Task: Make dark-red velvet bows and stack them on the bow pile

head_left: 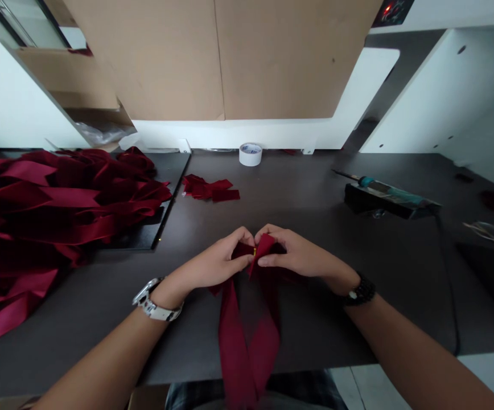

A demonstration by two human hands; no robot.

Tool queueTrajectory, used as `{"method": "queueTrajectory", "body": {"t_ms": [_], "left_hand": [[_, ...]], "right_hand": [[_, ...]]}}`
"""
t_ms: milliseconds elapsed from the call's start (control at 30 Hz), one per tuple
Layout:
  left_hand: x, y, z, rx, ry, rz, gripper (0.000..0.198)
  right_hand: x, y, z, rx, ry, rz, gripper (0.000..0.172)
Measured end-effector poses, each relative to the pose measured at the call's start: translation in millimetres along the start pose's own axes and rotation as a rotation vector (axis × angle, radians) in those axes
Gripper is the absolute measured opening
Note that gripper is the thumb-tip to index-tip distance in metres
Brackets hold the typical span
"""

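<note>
Between my two hands is a dark red ribbon bow, with a small gold-coloured piece at its middle. My left hand pinches the bow's left side, thumb and fingers closed on it. On the other side, my right hand grips the right loop close to the centre. Two long ribbon tails hang from the bow over the table's front edge. Parts of the loops are hidden behind my fingers.
A large heap of red ribbon covers the left, partly on a black board. Ribbon scraps and a white tape roll lie further back. At right, a teal-handled soldering-iron-like tool rests on a black stand, its cable trailing forward.
</note>
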State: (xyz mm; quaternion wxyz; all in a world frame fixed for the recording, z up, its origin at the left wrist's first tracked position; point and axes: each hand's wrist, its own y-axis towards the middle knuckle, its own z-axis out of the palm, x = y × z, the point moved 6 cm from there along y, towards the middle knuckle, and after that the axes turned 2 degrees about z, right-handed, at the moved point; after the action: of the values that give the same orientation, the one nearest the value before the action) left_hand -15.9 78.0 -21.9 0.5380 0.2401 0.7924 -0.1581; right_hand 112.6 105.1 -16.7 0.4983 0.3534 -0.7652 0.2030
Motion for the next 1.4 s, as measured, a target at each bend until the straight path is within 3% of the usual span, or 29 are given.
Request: {"method": "queueTrajectory", "body": {"t_ms": [100,300,433,700,833,1000,1233,1400], "left_hand": [[-5,0,0.6,0.027,0.069,0.037,0.009],[-7,-2,2.8,0.088,-0.106,-0.029,0.010],[-4,-1,4.9,0.121,-0.082,0.009,0.020],[7,1,-5.6,-0.013,0.110,-0.001,0.023],[6,2,-8.7,-0.086,0.187,-0.002,0.027],[5,3,-8.8,-0.170,0.236,-0.005,0.030],[4,3,-4.2,-0.236,0.261,0.005,0.030],[2,1,-0.7,-0.297,0.368,0.097,0.028]], "right_hand": [[-2,1,4,0.016,0.004,-0.004,0.014],[-1,1,4,0.005,-0.004,0.032,0.013],[0,1,4,-0.010,-0.039,0.024,0.012],[-6,4,10,-0.060,0.043,0.048,0.018],[-11,3,11,-0.150,0.166,0.127,0.020],[-13,5,11,-0.238,0.115,0.122,0.019],[-14,6,11,-0.246,0.073,0.135,0.017],[-17,6,12,-0.240,0.117,0.174,0.016]]}}
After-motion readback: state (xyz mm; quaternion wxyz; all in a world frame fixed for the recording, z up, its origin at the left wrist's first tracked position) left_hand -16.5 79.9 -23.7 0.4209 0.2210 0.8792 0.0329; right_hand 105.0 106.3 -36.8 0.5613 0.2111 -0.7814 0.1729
